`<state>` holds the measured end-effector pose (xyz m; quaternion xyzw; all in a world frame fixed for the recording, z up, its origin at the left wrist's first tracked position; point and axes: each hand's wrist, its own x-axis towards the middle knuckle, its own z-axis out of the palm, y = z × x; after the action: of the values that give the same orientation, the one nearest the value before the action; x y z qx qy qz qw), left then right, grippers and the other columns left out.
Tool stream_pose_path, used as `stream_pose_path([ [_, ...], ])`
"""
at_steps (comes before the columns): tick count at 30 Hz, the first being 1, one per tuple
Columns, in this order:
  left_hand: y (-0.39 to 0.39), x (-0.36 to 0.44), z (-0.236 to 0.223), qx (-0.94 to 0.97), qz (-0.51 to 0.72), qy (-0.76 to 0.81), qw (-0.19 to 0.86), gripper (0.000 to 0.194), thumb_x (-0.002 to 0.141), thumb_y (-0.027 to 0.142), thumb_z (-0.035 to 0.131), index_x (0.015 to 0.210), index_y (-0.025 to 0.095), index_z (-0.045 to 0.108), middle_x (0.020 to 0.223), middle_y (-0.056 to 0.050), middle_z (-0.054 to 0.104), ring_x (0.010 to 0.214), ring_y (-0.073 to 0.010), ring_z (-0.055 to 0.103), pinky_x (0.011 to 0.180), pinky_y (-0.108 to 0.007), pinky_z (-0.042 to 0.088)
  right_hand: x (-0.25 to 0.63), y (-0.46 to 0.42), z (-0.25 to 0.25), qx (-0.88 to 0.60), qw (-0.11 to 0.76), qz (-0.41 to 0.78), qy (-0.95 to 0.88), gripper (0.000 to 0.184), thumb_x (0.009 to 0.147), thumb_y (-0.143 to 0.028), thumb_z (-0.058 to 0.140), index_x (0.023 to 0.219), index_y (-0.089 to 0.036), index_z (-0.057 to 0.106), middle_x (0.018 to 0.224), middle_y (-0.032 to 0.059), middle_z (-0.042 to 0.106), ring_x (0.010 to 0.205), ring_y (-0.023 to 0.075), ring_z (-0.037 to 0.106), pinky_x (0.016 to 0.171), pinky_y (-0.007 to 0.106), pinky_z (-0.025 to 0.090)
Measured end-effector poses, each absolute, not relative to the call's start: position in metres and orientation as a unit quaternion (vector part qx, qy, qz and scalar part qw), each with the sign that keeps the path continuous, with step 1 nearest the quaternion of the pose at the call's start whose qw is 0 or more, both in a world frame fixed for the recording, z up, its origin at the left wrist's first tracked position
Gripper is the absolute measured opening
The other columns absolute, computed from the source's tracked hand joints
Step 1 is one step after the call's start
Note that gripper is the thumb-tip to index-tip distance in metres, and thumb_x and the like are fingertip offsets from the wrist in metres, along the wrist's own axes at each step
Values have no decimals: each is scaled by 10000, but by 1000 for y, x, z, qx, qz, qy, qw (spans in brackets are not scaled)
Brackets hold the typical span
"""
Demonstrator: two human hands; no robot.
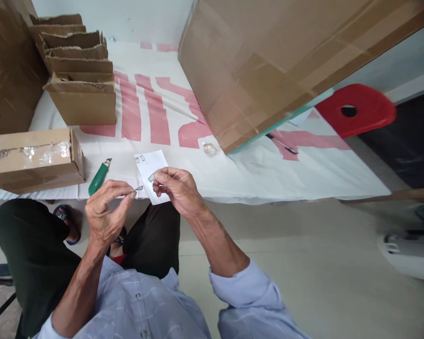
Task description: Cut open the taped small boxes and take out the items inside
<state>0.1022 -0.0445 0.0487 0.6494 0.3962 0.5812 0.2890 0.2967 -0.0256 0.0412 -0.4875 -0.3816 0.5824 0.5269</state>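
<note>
My left hand (109, 207) pinches a small, thin grey piece (138, 188) between thumb and forefinger, just left of a white card (153, 188). Over the card, my right hand (176, 186) is closed, with a small dark-edged rectangular piece (151, 177) at its fingertips. Similar little dark-outlined rectangles (140, 158) show at the card's top left; I cannot tell whether they are loose or printed. The card lies at the table's front edge, its lower end reaching over. A green-handled knife (99, 178) with a short blade lies beyond my left hand.
A taped carton (31, 157) and several open cardboard boxes (83, 103) stand on the left. A large carton (254, 61) fills the back right. A clear tape roll (209, 149), a pen (281, 143) and a red stool (360, 110) are also in view.
</note>
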Motion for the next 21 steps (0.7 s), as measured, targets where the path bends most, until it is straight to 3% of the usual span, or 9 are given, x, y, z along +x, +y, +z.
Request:
stream_pose_path([
  [8, -34, 99, 30, 540, 556, 421, 472, 139, 890, 310, 841, 813, 209, 783, 830, -34, 725, 734, -162, 654, 721, -303, 531, 331, 20, 18, -547, 482, 420, -541, 266, 794, -451, 764, 754, -191, 724, 678, 8, 671, 645, 147, 580, 632, 302, 499],
  [11, -30, 100, 27, 567, 519, 424, 478, 144, 886, 316, 809, 797, 212, 764, 866, -50, 752, 799, -184, 687, 762, -307, 542, 347, 56, 1, -569, 452, 375, -576, 226, 781, -402, 690, 706, -190, 677, 688, 0, 647, 662, 138, 542, 685, 306, 466],
  [16, -26, 115, 15, 666, 386, 401, 496, 108, 902, 261, 707, 807, 221, 737, 1139, -100, 817, 1044, -258, 745, 851, -354, 571, 352, 99, -21, -584, 364, 379, -619, 148, 761, -323, 642, 703, -187, 643, 685, -16, 621, 678, 134, 524, 693, 288, 418],
  [21, -23, 129, -3, 681, 343, 404, 506, 87, 895, 228, 672, 828, 226, 727, 1232, -102, 812, 988, -255, 738, 859, -386, 575, 350, 117, -33, -593, 291, 365, -656, 123, 764, -266, 607, 692, -175, 648, 657, -23, 605, 653, 124, 498, 670, 286, 376],
])
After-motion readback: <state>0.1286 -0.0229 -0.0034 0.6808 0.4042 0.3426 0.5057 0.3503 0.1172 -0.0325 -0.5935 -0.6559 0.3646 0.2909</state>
